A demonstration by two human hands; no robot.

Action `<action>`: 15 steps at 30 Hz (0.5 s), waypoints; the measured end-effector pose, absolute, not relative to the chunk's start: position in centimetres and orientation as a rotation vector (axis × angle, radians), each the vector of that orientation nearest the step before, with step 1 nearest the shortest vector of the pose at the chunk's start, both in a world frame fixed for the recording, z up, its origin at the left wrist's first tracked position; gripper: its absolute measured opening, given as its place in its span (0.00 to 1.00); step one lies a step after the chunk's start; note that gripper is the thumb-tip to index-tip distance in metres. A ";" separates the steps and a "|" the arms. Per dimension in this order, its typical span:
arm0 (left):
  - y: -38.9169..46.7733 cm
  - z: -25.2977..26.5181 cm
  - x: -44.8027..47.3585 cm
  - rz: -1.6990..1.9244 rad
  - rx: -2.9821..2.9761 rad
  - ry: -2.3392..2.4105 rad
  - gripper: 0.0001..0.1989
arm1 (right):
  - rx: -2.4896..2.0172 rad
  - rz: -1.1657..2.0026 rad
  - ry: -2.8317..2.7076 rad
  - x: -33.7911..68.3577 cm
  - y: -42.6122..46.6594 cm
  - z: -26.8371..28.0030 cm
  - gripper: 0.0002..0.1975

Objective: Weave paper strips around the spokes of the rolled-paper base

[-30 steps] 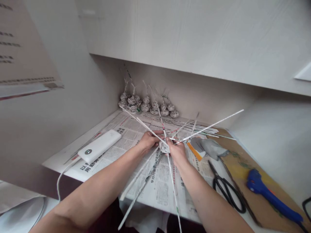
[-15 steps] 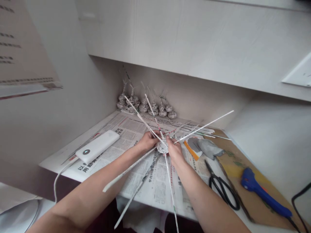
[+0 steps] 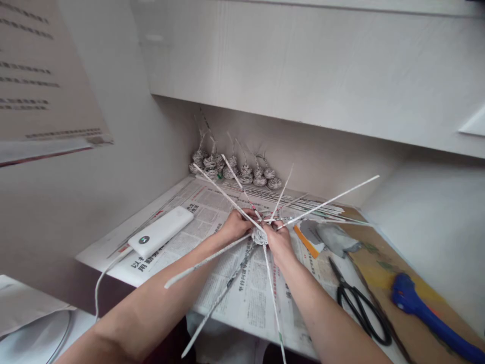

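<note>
A small round weave of rolled newspaper (image 3: 259, 237) sits between my hands, with several long paper strips (image 3: 235, 277) sticking out from it on all sides. My left hand (image 3: 239, 224) grips the weave's far left edge, its fingers curled around the base of the strips. My right hand (image 3: 278, 239) is closed on the right side of the weave, thumb on top, close to a strip (image 3: 333, 198) that points to the upper right. The fingertips of both hands are partly hidden behind the strips.
Newspaper (image 3: 212, 222) covers the table. Several woven paper gourds (image 3: 246, 174) stand at the back, before loose paper rods (image 3: 318, 206). A white power bank (image 3: 162, 230) with a cable lies left. Right are black scissors (image 3: 359, 308), a grey cloth (image 3: 337, 237) and a blue glue gun (image 3: 424, 308) on cardboard.
The whole view has shifted, so things appear further right. A thin strip now stands up behind my right hand, where it leaned lower before. Both hands stay on the weave.
</note>
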State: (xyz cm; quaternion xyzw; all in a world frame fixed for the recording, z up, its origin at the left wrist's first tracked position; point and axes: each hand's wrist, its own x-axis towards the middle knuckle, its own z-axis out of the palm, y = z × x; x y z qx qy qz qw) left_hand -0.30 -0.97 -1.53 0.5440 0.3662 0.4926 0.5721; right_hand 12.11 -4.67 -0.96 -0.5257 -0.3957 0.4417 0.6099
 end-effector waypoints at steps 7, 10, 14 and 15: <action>-1.1 -1.2 -0.4 1.166 1.228 0.844 0.17 | -1.281 0.996 -0.927 12.4 -4.5 -1.3 0.19; -1.5 -0.7 -0.5 1.191 1.311 0.826 0.14 | -1.287 0.976 -0.958 12.6 -4.3 -1.7 0.21; -1.6 -0.7 -0.5 1.186 1.325 0.838 0.13 | -1.352 0.982 -0.991 12.7 -4.3 -1.9 0.21; -1.6 -0.8 -0.4 1.193 1.299 0.848 0.14 | -1.355 0.982 -1.003 12.7 -4.3 -1.9 0.21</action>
